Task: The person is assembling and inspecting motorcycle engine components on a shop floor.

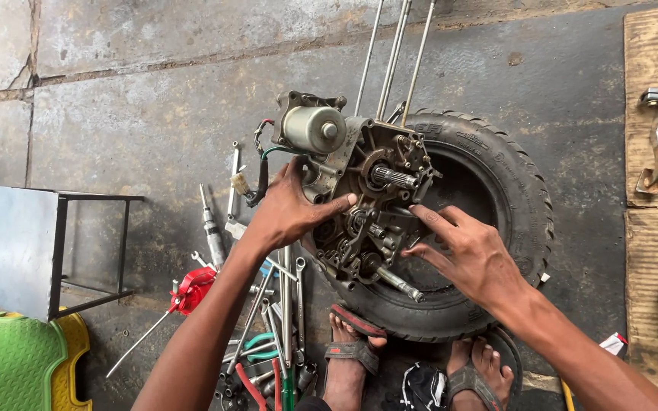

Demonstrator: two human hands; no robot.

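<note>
Right now the engine crankcase (363,202), grimy and stripped on its open side, sits propped on a scooter tyre (496,228) lying flat on the concrete floor (154,114). The left hand (287,213) clamps the case's left edge just under the starter motor (314,128), thumb stretched across the casting, so that hand is grasping the crankcase itself. The right hand (470,255) is spread loose, grasping nothing, index fingertip touching the gear cluster just below the splined shaft (394,177). Sandalled feet (352,354) are planted right at the tyre's near rim. Spanners and pliers (276,335) lie scattered just beside the left forearm, a red-handled tool (192,289) further out, long studs (390,53) jutting away at the top. The risk, as it looks: the case balances on a rounded tyre with only one hand pinning it, so a hard push from the right fingers could tip it toward those bare toes. Oily metal could also let the left grip slide, and a fingertip among gears could get pinched if anything turns.
</note>
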